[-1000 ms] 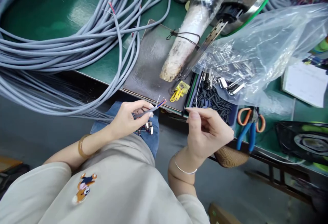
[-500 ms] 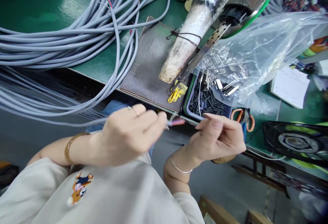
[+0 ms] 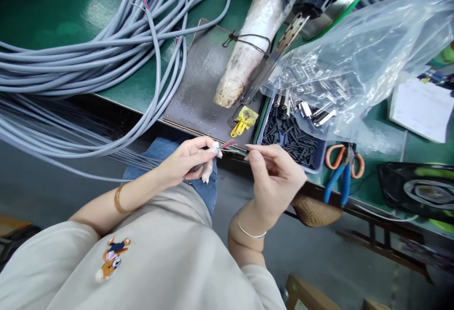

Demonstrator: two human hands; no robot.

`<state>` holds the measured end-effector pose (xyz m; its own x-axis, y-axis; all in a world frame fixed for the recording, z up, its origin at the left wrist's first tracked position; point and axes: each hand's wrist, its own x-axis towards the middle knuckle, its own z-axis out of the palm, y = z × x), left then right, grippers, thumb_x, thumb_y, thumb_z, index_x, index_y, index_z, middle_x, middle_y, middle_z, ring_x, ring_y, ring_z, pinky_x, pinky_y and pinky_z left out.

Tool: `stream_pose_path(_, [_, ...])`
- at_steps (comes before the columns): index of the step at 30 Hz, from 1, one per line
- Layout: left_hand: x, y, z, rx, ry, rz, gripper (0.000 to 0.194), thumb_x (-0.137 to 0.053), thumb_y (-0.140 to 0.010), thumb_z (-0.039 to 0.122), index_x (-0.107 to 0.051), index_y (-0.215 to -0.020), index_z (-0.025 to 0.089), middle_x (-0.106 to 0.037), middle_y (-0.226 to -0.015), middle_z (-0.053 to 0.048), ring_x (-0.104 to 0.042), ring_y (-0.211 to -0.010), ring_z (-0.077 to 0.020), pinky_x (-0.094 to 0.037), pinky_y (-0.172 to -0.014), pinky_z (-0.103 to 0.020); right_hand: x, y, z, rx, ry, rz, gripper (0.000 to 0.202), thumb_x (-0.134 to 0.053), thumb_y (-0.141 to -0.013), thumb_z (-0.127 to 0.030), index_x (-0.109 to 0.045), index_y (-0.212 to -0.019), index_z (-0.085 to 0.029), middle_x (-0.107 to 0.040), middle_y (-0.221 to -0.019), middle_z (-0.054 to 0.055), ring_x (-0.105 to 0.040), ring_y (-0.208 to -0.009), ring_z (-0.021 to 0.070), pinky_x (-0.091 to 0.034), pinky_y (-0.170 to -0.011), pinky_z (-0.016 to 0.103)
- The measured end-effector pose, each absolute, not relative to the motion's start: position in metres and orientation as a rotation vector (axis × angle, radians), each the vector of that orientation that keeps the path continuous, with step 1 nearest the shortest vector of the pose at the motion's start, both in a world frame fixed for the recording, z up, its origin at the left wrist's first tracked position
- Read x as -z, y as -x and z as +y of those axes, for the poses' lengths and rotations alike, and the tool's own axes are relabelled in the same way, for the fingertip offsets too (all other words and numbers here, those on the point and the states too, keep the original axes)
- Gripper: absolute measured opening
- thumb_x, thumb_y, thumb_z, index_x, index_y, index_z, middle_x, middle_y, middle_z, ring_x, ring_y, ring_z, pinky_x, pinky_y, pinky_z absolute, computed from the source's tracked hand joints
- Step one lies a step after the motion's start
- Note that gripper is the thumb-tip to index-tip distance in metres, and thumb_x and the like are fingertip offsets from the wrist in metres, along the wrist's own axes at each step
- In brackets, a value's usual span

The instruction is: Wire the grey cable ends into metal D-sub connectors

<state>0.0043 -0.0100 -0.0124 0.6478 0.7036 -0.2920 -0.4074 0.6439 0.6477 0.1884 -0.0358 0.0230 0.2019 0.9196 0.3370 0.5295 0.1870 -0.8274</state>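
Note:
My left hand [image 3: 193, 161] is closed around the end of a grey cable, with white wrapping on some fingertips. Out of its grip stick thin coloured wires [image 3: 227, 145], red and green among them, pointing right. Facing it, my right hand [image 3: 275, 172] pinches with thumb and forefinger at the tip of a thin pale wire from that bunch. Both hands hover just over the table's front edge. Right behind the wires lie small yellow tools [image 3: 240, 125] on a dark board [image 3: 202, 73].
Coiled grey cables [image 3: 88, 66] cover the left side. A bin [image 3: 319, 158] of black tubes [image 3: 289, 137] and a plastic bag [image 3: 369, 59] of metal connectors stand at right, near orange-and-blue pliers [image 3: 343, 172]. A white wrapped nozzle [image 3: 244, 49] points toward the board.
My right hand has moved left to the wire ends and pinches one. My left hand has turned, showing its fingers and the fanned wires. The view has shifted slightly.

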Motion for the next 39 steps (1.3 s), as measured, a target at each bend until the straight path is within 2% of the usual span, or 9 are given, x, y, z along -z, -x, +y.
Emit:
stream_pose_path(5, [0.005, -0.003, -0.006, -0.663, -0.62, 0.554, 0.043, -0.078, -0.084, 0.053, -0.052, -0.091, 0.019, -0.065, -0.05, 0.004, -0.037, -0.027, -0.0034, -0.017, -0.03, -0.013, -0.02, -0.183, -0.029, -0.744, 1.431, -1.552, 0.014, -0.073, -0.089, -0.028, -0.079, -0.1, -0.023, -0.065, -0.075, -0.003, -0.036, -0.049, 0.005, -0.034, -0.049, 0.024])
stream_pose_path(8, [0.008, -0.005, -0.006, -0.614, -0.647, 0.567, 0.045, -0.078, -0.083, 0.055, -0.052, -0.091, 0.018, -0.065, -0.05, 0.003, -0.035, -0.027, -0.0029, -0.017, -0.031, -0.014, -0.018, -0.184, -0.028, -0.833, 1.414, -1.527, 0.016, -0.073, -0.089, -0.031, -0.079, -0.1, -0.023, -0.064, -0.075, -0.002, -0.037, -0.05, 0.0058, -0.031, -0.047, 0.023])
stream_pose_path(13, [0.005, -0.003, -0.005, -0.518, -0.681, 0.542, 0.046, -0.078, -0.082, 0.057, -0.056, -0.089, 0.017, -0.063, -0.049, 0.003, -0.034, -0.028, -0.0025, -0.015, -0.032, -0.015, -0.015, -0.183, -0.029, -0.988, 1.337, -1.435, 0.024, -0.069, -0.092, -0.039, -0.074, -0.08, -0.019, -0.062, -0.071, -0.001, -0.047, -0.055, 0.0081, -0.033, -0.047, 0.022])
stream_pose_path(18, [-0.007, 0.003, -0.005, -0.477, -0.725, 0.5, 0.044, -0.08, -0.08, 0.054, -0.059, -0.086, 0.016, -0.046, -0.043, 0.009, -0.043, -0.035, -0.0057, -0.026, -0.036, -0.016, -0.013, -0.187, -0.025, -1.112, 1.117, -1.319, 0.034, -0.066, -0.094, -0.043, -0.063, -0.068, -0.02, -0.05, -0.057, -0.005, -0.042, -0.051, 0.0082, -0.034, -0.046, 0.022])
stream_pose_path(21, [-0.008, 0.009, -0.003, -0.513, -0.75, 0.575, 0.042, -0.082, -0.08, 0.05, -0.06, -0.087, 0.015, -0.057, -0.05, 0.006, -0.047, -0.039, -0.0051, -0.029, -0.039, -0.016, -0.018, -0.194, -0.021, -0.885, 1.12, -1.17, 0.04, -0.064, -0.094, -0.042, -0.052, -0.061, -0.023, -0.039, -0.05, -0.007, -0.036, -0.044, 0.0084, -0.029, -0.042, 0.023])
stream_pose_path(25, [-0.002, 0.013, -0.001, -0.656, -0.74, 0.699, 0.038, -0.083, -0.079, 0.045, -0.063, -0.09, 0.014, -0.063, -0.053, 0.003, -0.041, -0.037, -0.0029, -0.022, -0.038, -0.015, -0.025, -0.195, -0.024, -0.48, 1.217, -1.181, 0.025, -0.069, -0.092, -0.034, -0.068, -0.07, -0.023, -0.053, -0.054, -0.004, -0.046, -0.048, 0.0101, -0.033, -0.046, 0.026])
stream_pose_path(29, [0.0, 0.012, -0.001, -0.77, -0.828, 0.757, 0.029, -0.076, -0.086, 0.04, -0.073, -0.09, 0.011, -0.065, -0.057, 0.001, -0.045, -0.041, -0.0034, -0.028, -0.04, -0.016, -0.025, -0.182, -0.032, -0.491, 1.457, -1.406, 0.014, -0.069, -0.093, -0.032, -0.077, -0.087, -0.023, -0.063, -0.066, -0.002, -0.056, -0.058, 0.0117, -0.037, -0.051, 0.027])
stream_pose_path(34, [0.001, 0.008, -0.003, -0.982, -1.148, 0.872, 0.018, -0.074, -0.088, 0.028, -0.078, -0.091, 0.011, -0.075, -0.075, -0.005, -0.063, -0.062, -0.0092, -0.048, -0.056, -0.019, -0.02, -0.172, -0.033, -0.577, 1.506, -1.488, 0.011, -0.07, -0.093, -0.03, -0.078, -0.094, -0.024, -0.065, -0.072, -0.002, -0.045, -0.054, 0.0082, -0.039, -0.054, 0.027])
stream_pose_path(39, [0.007, 0.006, -0.004, -1.167, -1.571, 0.963, 0.011, -0.072, -0.09, 0.02, -0.079, -0.094, 0.012, -0.074, -0.078, -0.005, -0.061, -0.068, -0.0101, -0.045, -0.057, -0.019, -0.018, -0.168, -0.032, -0.671, 1.501, -1.506, 0.008, -0.07, -0.091, -0.026, -0.076, -0.093, -0.022, -0.066, -0.076, -0.002, -0.036, -0.05, 0.0056, -0.033, -0.05, 0.026])
